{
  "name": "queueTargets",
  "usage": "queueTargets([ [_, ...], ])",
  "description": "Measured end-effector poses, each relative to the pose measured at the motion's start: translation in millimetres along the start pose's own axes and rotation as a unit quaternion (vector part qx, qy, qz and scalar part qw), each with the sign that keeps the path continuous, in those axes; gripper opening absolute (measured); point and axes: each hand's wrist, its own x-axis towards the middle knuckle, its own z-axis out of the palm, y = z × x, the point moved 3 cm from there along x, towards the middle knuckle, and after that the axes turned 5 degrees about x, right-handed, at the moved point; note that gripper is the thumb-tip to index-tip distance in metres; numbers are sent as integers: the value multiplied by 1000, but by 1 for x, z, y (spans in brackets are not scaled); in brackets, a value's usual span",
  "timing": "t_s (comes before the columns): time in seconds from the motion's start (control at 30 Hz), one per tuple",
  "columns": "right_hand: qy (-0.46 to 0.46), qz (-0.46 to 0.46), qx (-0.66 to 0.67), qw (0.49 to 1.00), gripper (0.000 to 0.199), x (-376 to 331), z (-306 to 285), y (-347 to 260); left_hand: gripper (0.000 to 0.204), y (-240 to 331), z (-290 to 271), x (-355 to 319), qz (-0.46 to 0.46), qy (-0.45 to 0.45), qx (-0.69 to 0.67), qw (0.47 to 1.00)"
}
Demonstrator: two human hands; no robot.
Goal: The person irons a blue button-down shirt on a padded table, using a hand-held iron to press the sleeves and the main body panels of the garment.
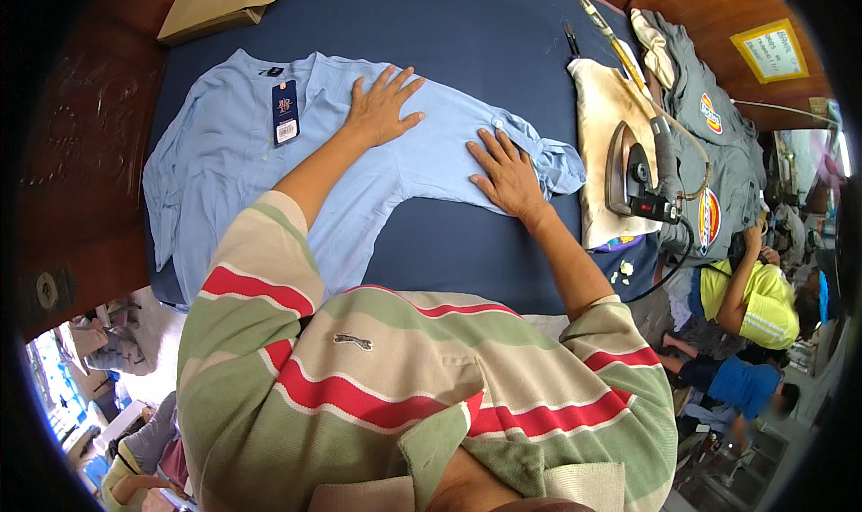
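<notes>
A light blue long-sleeved shirt (260, 180) lies spread on the dark blue padded table, with a navy hang tag (285, 112) near its neckline. My left hand (383, 108) rests flat on the shirt's shoulder, fingers spread. Farther along the same sleeve, my right hand (509, 171) presses down with its fingers apart, close to the bunched cuff (558, 166). Neither hand holds anything. To the right of the cuff, a clothes iron (639, 175) with a dark handle sits on a cream, scorched-looking cloth (597, 108).
A cardboard box (224, 4) stands at the table's far left. Grey garments with round patches (709, 153) are piled beyond the iron, whose cord (669, 274) curves down by the table's right edge. People in yellow (763, 305) and blue (743, 384) tops are at the right.
</notes>
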Motion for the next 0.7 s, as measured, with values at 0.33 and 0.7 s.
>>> queueTargets([
  [0.33,220,390,-235,863,60,-46,-136,99,63,-5,-2,-5,-4,2,-21,1000],
  [0.7,99,466,141,868,58,-102,-173,216,66,0,4,-2,9,24,-38,999],
])
